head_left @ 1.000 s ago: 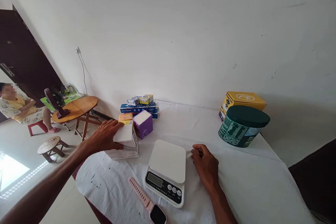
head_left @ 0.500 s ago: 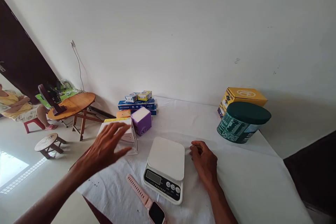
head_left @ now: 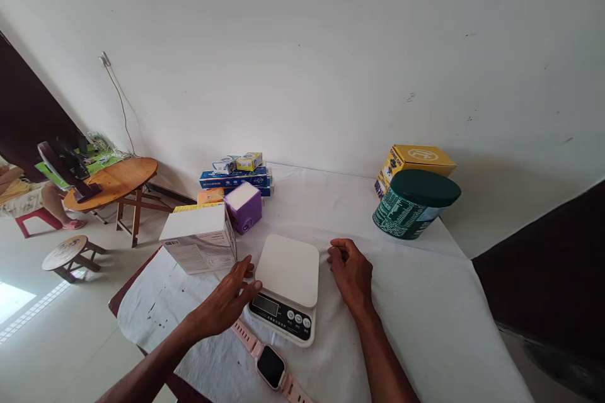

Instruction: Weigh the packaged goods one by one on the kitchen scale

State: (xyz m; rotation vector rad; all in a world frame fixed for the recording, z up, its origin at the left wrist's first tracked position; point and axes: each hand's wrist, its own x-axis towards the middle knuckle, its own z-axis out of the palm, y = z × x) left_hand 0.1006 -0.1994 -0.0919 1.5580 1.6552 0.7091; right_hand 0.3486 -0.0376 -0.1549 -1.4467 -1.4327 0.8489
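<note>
A white digital kitchen scale (head_left: 288, 271) lies on the cloth in front of me, its platform bare and its display dark. At its left edge is my left hand (head_left: 229, 302), fingers spread and thumb near the display corner; whether it touches the scale I cannot tell. To the right of the scale, my right hand (head_left: 350, 274) rests with fingers curled in and nothing visible in them. A pink smartwatch (head_left: 271, 366) lies in front of the scale, its upper strap end partly behind my left hand. Just beyond that hand stands a white printed box (head_left: 201, 242).
Behind the white box sit a purple box (head_left: 243, 208) and stacked blue boxes (head_left: 234, 177) with small cartons on top. A green lidded tub (head_left: 411, 208) and a yellow box (head_left: 416, 157) stand back right. At far left, a person sits near a round wooden table (head_left: 118, 179) and stool (head_left: 70, 252).
My left hand has come down from over the white box toward the scale's left edge. The right hand keeps its place beside the scale. The view has shifted slightly.
</note>
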